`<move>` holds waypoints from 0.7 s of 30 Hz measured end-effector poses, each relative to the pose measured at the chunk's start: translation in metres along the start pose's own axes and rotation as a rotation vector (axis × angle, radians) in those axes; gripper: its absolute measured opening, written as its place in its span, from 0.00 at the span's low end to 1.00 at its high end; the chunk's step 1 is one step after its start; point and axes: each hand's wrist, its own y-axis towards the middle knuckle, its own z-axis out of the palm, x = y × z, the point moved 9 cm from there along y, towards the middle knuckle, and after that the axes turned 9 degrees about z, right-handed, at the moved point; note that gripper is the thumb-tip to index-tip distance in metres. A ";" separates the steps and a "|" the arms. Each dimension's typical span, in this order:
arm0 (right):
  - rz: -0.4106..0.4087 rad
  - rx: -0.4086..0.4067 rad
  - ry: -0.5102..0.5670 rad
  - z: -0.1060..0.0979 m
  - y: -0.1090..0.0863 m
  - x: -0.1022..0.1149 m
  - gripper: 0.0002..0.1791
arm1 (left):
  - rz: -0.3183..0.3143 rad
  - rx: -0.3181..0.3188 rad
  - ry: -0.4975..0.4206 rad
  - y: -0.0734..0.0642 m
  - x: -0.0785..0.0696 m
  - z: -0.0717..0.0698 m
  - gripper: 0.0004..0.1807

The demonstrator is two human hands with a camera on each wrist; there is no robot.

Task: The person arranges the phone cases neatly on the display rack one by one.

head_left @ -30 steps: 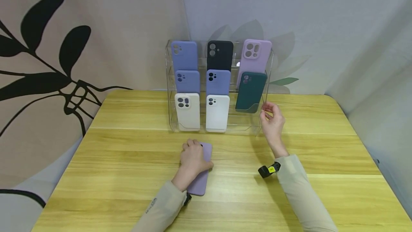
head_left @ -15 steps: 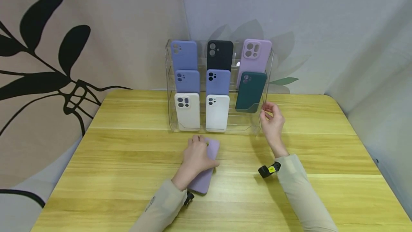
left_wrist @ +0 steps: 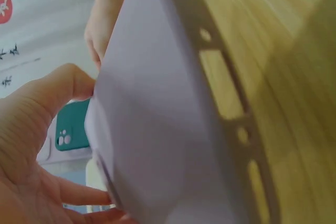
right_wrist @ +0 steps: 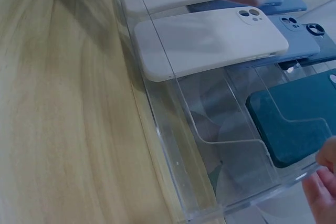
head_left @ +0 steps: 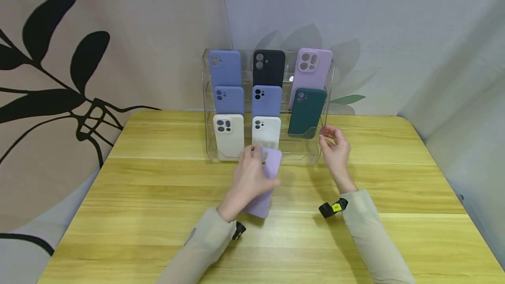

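My left hand grips a light purple phone case by its sides, thumb on one edge and fingers on the other. Tilted, the case is held above the table in front of a clear stepped display rack. Its side cutouts face the left wrist camera, and the hand covers part of its back in the head view. At the rack's right side, my right hand pinches the edge with curled fingers. A dark green phone case leans in the rack close to that hand. A white phone case stands behind the left fingers.
A cream phone case fills the rack's front left slot. Behind are a black phone case, a larger purple phone case and several blue ones. The rack stands on a wooden table before a fabric backdrop.
My left hand has moved forward and to the right with the purple phone case, raising it off the table toward the rack. My right hand has stayed at the rack's edge.
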 end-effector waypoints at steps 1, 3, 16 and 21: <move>0.006 0.003 0.008 0.000 -0.001 0.003 0.12 | 0.004 -0.014 -0.006 0.003 -0.003 -0.002 0.54; 0.019 0.014 0.031 -0.001 -0.001 0.009 0.12 | 0.013 -0.041 -0.012 0.009 -0.008 -0.006 0.53; 0.015 0.048 0.061 0.000 -0.006 0.026 0.12 | 0.061 -0.133 -0.066 0.046 -0.043 -0.021 0.51; 0.015 0.042 0.071 0.000 -0.005 0.025 0.12 | 0.068 -0.158 -0.084 0.060 -0.053 -0.022 0.52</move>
